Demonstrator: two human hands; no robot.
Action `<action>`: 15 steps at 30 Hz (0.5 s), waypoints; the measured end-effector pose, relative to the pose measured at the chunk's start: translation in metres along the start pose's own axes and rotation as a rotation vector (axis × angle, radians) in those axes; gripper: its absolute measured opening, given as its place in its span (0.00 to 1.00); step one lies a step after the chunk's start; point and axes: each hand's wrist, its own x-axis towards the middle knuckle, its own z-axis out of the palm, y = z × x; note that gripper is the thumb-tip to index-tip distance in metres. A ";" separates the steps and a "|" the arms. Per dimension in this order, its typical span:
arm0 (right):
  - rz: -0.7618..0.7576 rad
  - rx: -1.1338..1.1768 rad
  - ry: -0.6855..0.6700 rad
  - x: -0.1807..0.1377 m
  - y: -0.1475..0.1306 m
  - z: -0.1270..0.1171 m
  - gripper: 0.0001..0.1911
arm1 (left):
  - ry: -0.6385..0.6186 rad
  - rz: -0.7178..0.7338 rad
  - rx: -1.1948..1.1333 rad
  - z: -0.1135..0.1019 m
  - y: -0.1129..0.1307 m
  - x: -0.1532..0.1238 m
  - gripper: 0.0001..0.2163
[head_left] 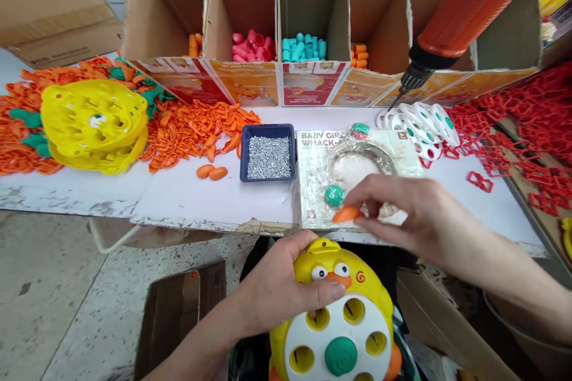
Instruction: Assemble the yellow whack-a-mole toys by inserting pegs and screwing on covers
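Note:
My left hand [279,292] is wrapped round the top of a yellow chick-shaped toy [342,315] held below the table edge; the toy has a white face plate with round holes and a green centre button. Over a clear plastic packaging sheet [313,190], my right hand [415,214] pinches a small orange plastic piece [347,214] between fingertips. A green round button [335,194] lies on the sheet just left of that piece.
A blue tray of small screws [269,157] sits mid-table, with loose orange parts [192,128] and yellow shells [93,125] to the left. White hole plates [420,122] and red frames [527,113] lie right. Cardboard bins [308,18] stand behind; an orange screwdriver [460,6] hangs above.

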 end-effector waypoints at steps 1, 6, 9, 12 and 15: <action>-0.006 0.045 -0.053 -0.005 -0.009 0.004 0.04 | 0.002 0.008 0.010 0.001 0.000 0.000 0.19; 0.052 0.117 -0.192 -0.020 -0.023 0.023 0.05 | -0.016 0.037 0.051 0.006 0.001 0.002 0.17; 0.078 0.164 -0.208 -0.022 -0.021 0.026 0.04 | -0.041 0.064 0.043 0.010 0.000 0.003 0.17; 0.118 0.210 -0.217 -0.022 -0.019 0.023 0.03 | -0.054 0.084 0.085 0.012 0.002 0.002 0.17; 0.179 0.246 -0.232 -0.022 -0.019 0.020 0.02 | -0.060 0.100 0.182 0.013 0.007 0.000 0.15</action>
